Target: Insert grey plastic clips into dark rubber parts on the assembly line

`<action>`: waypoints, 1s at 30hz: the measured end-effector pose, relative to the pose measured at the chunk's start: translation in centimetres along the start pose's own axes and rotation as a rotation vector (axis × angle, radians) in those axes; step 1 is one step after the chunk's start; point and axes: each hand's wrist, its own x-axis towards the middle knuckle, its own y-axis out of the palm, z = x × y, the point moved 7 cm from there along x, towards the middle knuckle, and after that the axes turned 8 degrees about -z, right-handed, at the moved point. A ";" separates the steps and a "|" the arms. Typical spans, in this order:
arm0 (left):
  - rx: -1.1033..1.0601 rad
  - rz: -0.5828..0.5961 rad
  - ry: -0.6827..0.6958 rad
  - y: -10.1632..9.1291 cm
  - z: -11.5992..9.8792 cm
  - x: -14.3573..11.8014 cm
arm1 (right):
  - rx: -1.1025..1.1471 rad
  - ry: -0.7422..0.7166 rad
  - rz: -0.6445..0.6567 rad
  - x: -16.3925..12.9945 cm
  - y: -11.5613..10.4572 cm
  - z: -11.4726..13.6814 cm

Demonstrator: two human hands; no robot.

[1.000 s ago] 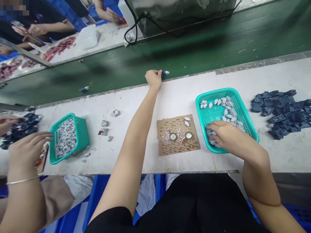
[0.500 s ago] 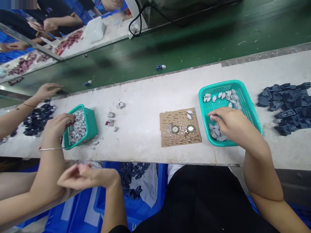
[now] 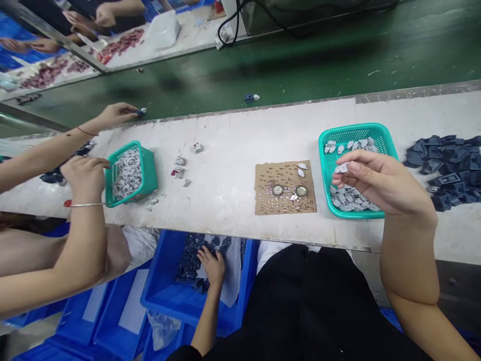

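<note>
One small pale-grey plastic piece, pinched in the right hand over the right-side teal mesh basket, could slip while the left hand rummages, fingers spread, among dark parts in the near blue crate.

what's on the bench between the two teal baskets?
Head view: between the left teal basket and right teal basket lie a few loose small parts, bare bench, then a cardboard square with two round pieces.

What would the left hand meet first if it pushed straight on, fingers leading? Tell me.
Probably the dark blue parts in the blue bin: the left hand already rests among them, though depth is hard to judge.
</note>
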 end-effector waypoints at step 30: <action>-1.178 0.762 -0.094 -7.0 -29.3 -3.5 | -0.533 -0.192 0.043 0.0 4.7 -1.4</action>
